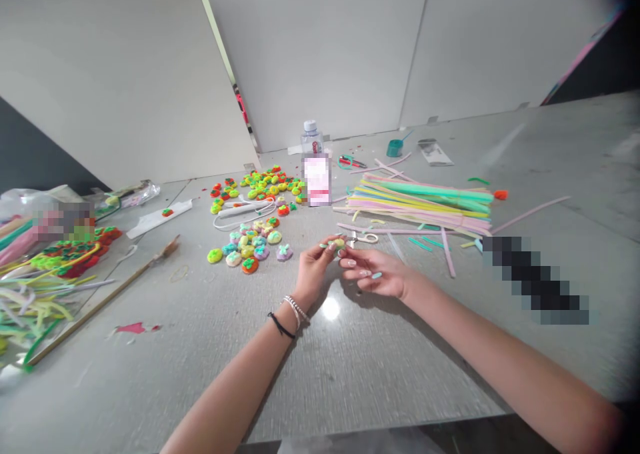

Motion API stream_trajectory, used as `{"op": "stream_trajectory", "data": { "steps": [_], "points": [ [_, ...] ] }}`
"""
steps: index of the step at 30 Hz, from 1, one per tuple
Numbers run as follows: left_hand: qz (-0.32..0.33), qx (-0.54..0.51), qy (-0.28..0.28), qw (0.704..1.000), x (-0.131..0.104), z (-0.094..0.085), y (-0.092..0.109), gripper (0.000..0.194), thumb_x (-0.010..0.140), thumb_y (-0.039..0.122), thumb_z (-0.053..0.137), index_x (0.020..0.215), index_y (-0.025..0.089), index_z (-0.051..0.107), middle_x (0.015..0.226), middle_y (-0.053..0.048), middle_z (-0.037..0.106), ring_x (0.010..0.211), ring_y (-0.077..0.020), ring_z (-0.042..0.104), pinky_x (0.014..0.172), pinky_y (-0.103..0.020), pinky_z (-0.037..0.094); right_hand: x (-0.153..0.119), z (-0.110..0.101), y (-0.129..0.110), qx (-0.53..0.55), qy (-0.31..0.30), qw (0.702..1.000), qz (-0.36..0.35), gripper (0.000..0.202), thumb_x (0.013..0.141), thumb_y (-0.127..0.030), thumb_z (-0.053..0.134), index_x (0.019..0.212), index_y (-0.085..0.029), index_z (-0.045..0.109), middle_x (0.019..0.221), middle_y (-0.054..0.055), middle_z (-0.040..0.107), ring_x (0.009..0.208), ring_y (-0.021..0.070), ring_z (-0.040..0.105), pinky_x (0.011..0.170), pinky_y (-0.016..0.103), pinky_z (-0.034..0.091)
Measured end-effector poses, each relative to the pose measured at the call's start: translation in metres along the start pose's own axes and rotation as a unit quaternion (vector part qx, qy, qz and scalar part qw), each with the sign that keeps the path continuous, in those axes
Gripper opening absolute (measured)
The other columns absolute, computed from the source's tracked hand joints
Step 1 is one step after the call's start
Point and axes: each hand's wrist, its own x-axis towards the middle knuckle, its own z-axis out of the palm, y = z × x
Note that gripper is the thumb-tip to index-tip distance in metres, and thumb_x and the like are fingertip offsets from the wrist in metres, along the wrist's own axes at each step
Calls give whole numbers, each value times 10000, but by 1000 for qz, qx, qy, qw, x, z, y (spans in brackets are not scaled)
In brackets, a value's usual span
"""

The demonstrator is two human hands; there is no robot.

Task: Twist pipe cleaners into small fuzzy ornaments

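Both my hands meet above the middle of the table. My left hand (317,261) is closed, thumb and fingers pinching a small pale yellow pipe-cleaner piece (339,243) with a bit of green at its side. From the right, my right hand (373,271) pinches the same piece with thumb and forefinger, its other fingers loosely curled. Just behind the hands lie scissors (367,238) with white handles. To the left sits a cluster of small round pipe-cleaner pieces (247,249) in pastel colours, yellow and orange, with leaf-like tops.
A bundle of pipe cleaners (420,204) lies at right, with loose cut strips around it. Behind stand a bottle (311,137) and a teal pot (395,148). Many orange and yellow pieces (270,184) lie at back left. A wooden stick (100,304) and heaped strips (30,307) occupy the left.
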Motion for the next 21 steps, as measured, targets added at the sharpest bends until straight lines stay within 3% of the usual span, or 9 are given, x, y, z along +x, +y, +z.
{"op": "stream_trajectory", "data": {
  "steps": [7, 13, 15, 18, 21],
  "points": [
    [2, 6, 3, 1000, 0, -1, 1, 303, 783, 372, 631, 1020, 191, 682, 1090, -87, 684, 1016, -194, 621, 935, -349, 444, 1, -1, -1, 3, -11, 1000, 7, 148, 909, -203, 423, 933, -126, 547, 598, -47, 455, 398, 30, 361, 276, 106, 134],
    [37, 111, 15, 993, -2, 1, 3, 267, 787, 338, 627, 982, 175, 709, 1035, -76, 705, 994, -196, 625, 933, -327, 429, 3, 0, 0, -121, 125, 983, -54, 99, 786, -196, 504, 704, -145, 524, 501, -71, 374, 365, 27, 290, 299, 141, 103],
    [38, 140, 26, 989, -3, 3, 3, 269, 790, 338, 621, 980, 172, 713, 1008, -71, 713, 975, -199, 632, 919, -326, 435, 3, 1, 1, -216, 183, 953, -110, 139, 761, -200, 508, 628, -158, 496, 453, -80, 328, 356, 32, 279, 312, 153, 115],
    [36, 161, 27, 986, -4, 4, 3, 272, 791, 341, 616, 981, 173, 716, 1002, -67, 716, 966, -207, 636, 904, -330, 443, 1, 5, 4, -377, 252, 871, -190, 188, 760, -223, 497, 584, -158, 506, 443, -63, 368, 362, 38, 322, 338, 160, 180],
    [36, 172, 25, 984, -5, 5, 3, 260, 787, 337, 620, 967, 179, 719, 1001, -61, 716, 963, -208, 638, 902, -330, 446, 1, 8, 6, -467, 275, 809, -228, 221, 774, -252, 494, 576, -159, 526, 467, -47, 413, 374, 45, 361, 361, 168, 246]
  ]
}}
